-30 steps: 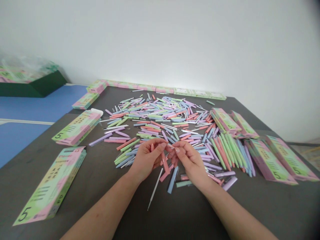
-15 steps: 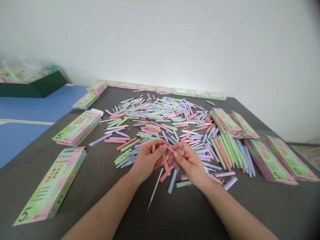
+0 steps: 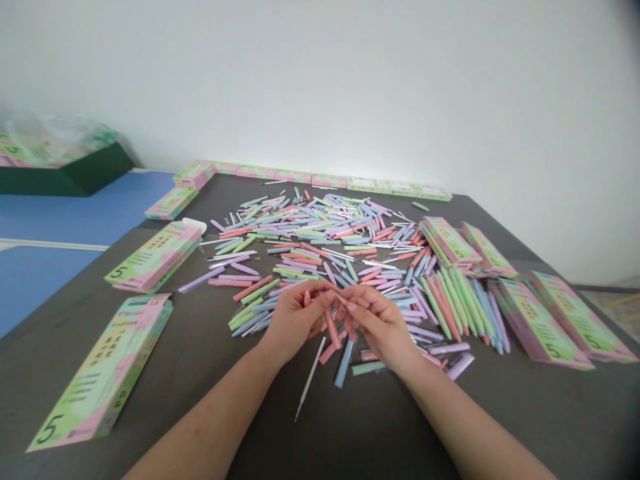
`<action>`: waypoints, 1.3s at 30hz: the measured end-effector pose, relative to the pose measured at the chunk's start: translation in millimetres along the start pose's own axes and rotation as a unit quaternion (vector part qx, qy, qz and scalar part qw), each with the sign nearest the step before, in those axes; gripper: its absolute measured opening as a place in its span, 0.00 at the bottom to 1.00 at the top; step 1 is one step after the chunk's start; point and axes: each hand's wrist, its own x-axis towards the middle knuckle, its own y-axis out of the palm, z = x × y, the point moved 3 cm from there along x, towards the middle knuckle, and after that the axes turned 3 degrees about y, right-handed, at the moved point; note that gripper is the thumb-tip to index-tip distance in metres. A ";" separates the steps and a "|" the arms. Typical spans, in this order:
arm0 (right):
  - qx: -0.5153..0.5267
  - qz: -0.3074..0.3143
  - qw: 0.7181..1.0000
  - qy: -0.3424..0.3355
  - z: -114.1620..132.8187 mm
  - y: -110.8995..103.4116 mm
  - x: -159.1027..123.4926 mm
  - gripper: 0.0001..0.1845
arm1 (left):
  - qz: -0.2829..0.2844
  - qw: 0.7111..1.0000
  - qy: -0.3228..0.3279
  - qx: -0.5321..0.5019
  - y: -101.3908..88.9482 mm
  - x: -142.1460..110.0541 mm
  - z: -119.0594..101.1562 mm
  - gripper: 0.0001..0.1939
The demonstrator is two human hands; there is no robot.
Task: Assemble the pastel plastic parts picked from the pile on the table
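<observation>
My left hand (image 3: pixel 299 313) is closed around coral-red pen parts; one coral pen barrel (image 3: pixel 333 331) hangs down from its fingers. The fingertips of my right hand (image 3: pixel 376 319) meet the left ones and pinch a small coral piece, mostly hidden by the fingers. Below the hands a white pen refill (image 3: pixel 310 380) lies alone on the dark table. A blue pen part (image 3: pixel 344 365) rests just under the fingers, and a pale green one (image 3: pixel 369 367) lies beside the right wrist. Behind the hands spreads a large heap of pastel pen parts (image 3: pixel 320 227).
Printed cartons stand at left (image 3: pixel 103 373) and right (image 3: pixel 545 320), and a row of cartons (image 3: pixel 330 180) lines the wall. A row of pens (image 3: pixel 460 303) lies side by side at right. A dark green bin (image 3: pixel 70 170) sits on a blue table (image 3: pixel 45 280).
My hands stay in nearly the same spot. The right fingers shift slightly around the small coral piece against the left fingertips. The things on the table have not moved.
</observation>
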 end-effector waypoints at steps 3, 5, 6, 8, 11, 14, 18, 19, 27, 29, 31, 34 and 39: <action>0.005 -0.001 1.000 0.016 -1.8 -0.7 0.9 0.12 | -0.002 1.000 0.003 0.020 0.5 -0.7 -0.6 0.11; -0.007 -0.005 1.000 0.020 -1.0 -0.3 1.3 0.11 | -0.005 1.000 0.001 0.031 0.7 -1.3 -0.7 0.11; -0.017 -0.007 1.000 0.020 -0.1 0.0 1.4 0.11 | -0.006 0.999 0.000 0.032 0.9 -1.6 -0.6 0.10; -0.036 -0.017 0.999 0.016 2.2 -0.1 1.7 0.11 | -0.006 1.000 -0.006 0.014 1.3 -1.4 -0.3 0.11; -0.043 -0.042 0.998 0.001 4.9 -2.8 1.5 0.11 | -0.013 0.999 -0.008 -0.046 0.1 0.9 -0.8 0.11; -0.036 -0.068 0.997 -0.018 6.7 -6.4 0.1 0.09 | -0.058 0.995 0.023 -0.080 -6.0 4.8 -4.6 0.10; -0.078 -0.095 0.991 -0.051 13.3 -6.2 -4.6 0.08 | -0.116 0.987 0.061 -0.089 -15.3 8.0 -9.6 0.09; -0.093 -0.099 0.989 -0.055 15.2 -5.2 -5.7 0.08 | -0.118 0.987 0.063 -0.092 -16.6 8.5 -10.2 0.09; -0.131 -0.081 0.987 -0.046 19.1 1.3 -7.7 0.06 | -0.112 0.985 0.083 -0.100 -17.9 9.1 -11.4 0.07; -0.138 -0.079 0.986 -0.044 18.5 2.3 -7.5 0.06 | -0.102 0.988 0.077 -0.091 -15.9 8.6 -11.3 0.08; -0.137 -0.074 0.987 -0.038 17.8 3.1 -7.3 0.06 | -0.105 0.988 0.079 -0.085 -14.4 7.9 -11.7 0.08; -0.116 -0.060 0.991 -0.032 16.5 2.7 -6.5 0.07 | -0.102 0.989 0.080 -0.068 -12.5 7.2 -12.0 0.08; -0.089 -0.038 0.995 -0.037 13.4 -4.6 -1.9 0.08 | -0.053 0.996 0.076 0.001 -11.3 7.3 -7.9 0.11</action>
